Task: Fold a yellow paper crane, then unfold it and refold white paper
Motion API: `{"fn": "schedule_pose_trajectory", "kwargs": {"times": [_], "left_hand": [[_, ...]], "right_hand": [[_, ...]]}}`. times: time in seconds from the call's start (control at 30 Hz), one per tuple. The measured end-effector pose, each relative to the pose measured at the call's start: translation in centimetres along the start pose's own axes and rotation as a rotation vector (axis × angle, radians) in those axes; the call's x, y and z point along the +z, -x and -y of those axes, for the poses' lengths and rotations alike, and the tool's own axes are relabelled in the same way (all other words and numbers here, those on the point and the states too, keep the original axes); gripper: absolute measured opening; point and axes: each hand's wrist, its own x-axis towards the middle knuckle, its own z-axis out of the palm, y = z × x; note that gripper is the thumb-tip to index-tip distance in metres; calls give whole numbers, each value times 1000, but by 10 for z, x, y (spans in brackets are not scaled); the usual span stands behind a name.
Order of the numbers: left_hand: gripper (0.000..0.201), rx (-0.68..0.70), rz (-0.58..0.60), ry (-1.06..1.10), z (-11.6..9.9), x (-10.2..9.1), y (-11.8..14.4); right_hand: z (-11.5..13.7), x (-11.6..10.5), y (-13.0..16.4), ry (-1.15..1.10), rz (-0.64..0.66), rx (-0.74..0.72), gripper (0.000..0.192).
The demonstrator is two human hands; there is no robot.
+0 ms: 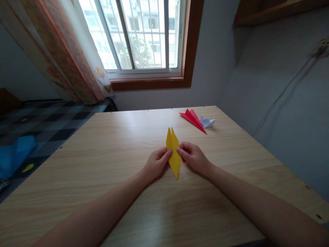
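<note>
Right, both hands are on the yellow origami piece (173, 152) — a long folded diamond with two points at its far end, lying mid-table on the wooden table (108, 161). Left hand (156, 164) pinches its left edge at the waist, fingers closed on the paper; right hand (193, 156) pinches the right edge the same way. Farther off toward the wall — a red folded paper (192, 119), and just beside it a small white folded paper (207, 121).
</note>
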Motion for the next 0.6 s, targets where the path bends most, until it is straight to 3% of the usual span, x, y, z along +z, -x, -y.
{"fn": "schedule_pose_trajectory", "kwargs": {"times": [0.6], "left_hand": [[41, -1, 6, 106, 0, 1, 0]], "right_hand": [[-2, 1, 0, 6, 18, -26, 37]]}}
